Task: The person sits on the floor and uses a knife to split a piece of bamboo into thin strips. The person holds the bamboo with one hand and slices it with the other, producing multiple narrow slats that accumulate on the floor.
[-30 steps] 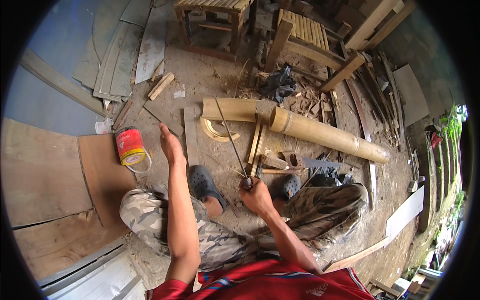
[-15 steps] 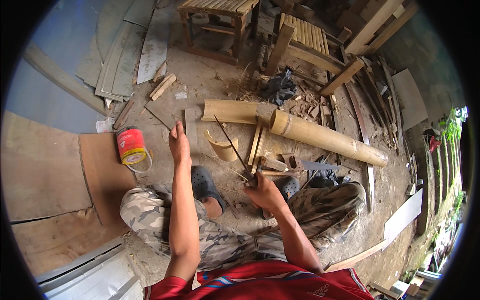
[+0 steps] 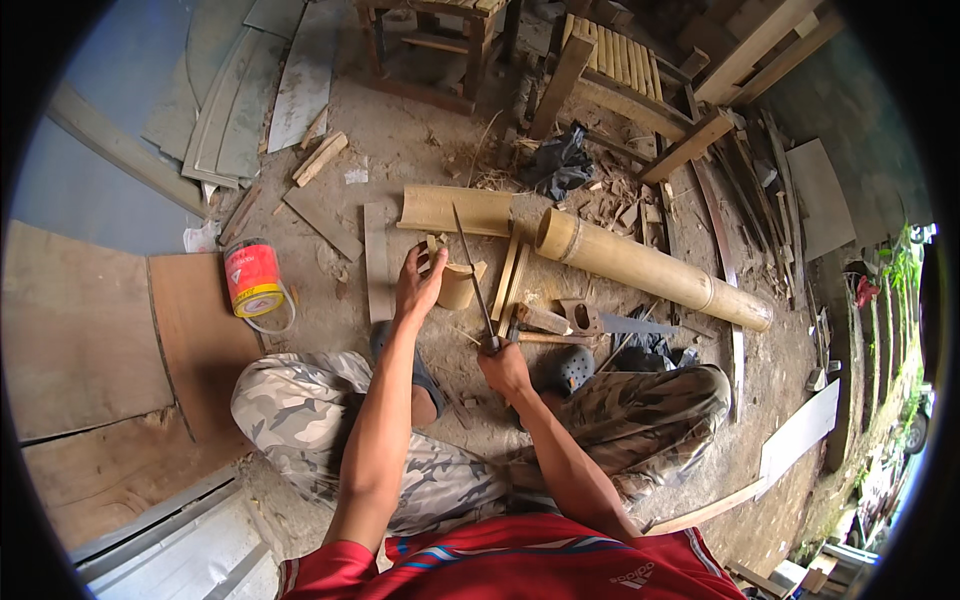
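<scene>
My left hand (image 3: 420, 284) is at the left edge of a short curved bamboo piece (image 3: 458, 288), its fingers closing on the rim. The palm side of the grip is hidden. In my right hand (image 3: 506, 367) is the handle of a long, narrow-bladed knife (image 3: 474, 268), its blade pointing up and away past the bamboo piece. A split bamboo half (image 3: 457, 210) lies just beyond, near the blade's tip. Thin bamboo strips (image 3: 512, 281) rest on the ground right of the blade.
A thick bamboo pole (image 3: 650, 268) lies to the right, with a handsaw (image 3: 622, 322) and a wooden block (image 3: 543, 319) nearer me. A red and yellow bucket (image 3: 252, 280) stands at left. Bamboo-topped wooden stools (image 3: 622, 105) and a black plastic bag (image 3: 562, 163) are farther off.
My left hand has moved right to the curved bamboo piece, which has shifted and turned slightly. The knife has become more upright, still in my right hand.
</scene>
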`<state>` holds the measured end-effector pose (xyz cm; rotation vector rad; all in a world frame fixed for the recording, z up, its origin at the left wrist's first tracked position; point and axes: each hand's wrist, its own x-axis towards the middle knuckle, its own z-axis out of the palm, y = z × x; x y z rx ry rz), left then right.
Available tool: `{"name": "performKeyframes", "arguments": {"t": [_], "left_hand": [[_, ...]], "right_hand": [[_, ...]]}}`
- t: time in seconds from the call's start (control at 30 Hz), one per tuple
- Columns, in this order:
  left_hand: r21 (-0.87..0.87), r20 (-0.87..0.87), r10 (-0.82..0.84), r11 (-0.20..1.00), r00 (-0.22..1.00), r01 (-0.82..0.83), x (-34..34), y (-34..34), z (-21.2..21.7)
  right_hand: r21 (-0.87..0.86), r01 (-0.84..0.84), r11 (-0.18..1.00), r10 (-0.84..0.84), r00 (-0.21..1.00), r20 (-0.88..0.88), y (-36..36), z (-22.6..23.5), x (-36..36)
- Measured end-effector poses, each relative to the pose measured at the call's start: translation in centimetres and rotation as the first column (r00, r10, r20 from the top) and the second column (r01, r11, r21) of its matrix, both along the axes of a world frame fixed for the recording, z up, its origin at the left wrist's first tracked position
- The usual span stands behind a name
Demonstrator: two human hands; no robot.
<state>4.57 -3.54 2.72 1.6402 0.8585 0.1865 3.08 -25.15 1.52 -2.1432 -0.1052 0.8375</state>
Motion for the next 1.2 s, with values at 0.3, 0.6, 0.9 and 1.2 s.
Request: {"name": "performKeyframes", "arguments": {"t": [0.3,0.6,0.9,1.2], "left_hand": [[-0.042,0.152,0.569,0.821,0.808,-0.57,-1.0,4.3,1.8],[-0.058,0.054,0.492,0.87,0.869,-0.489,-0.9,3.9,1.6],[-0.172,0.078,0.555,0.826,0.828,-0.537,-1.7,3.4,0.1],[-0.147,0.111,0.639,0.768,0.761,-0.624,-0.6,4.5,2.2]], "right_hand": [[0.003,0.0,1.0,0.0,1.0,-0.029,1.5,9.3,0.7],[0.024,-0.036,0.999,0.036,0.999,0.015,1.9,5.9,2.4],[-0.139,0.049,0.989,-0.046,0.999,0.018,1.3,-0.3,0.2],[0.098,0.013,0.995,-0.023,0.995,0.1,1.7,10.4,1.3]]}}
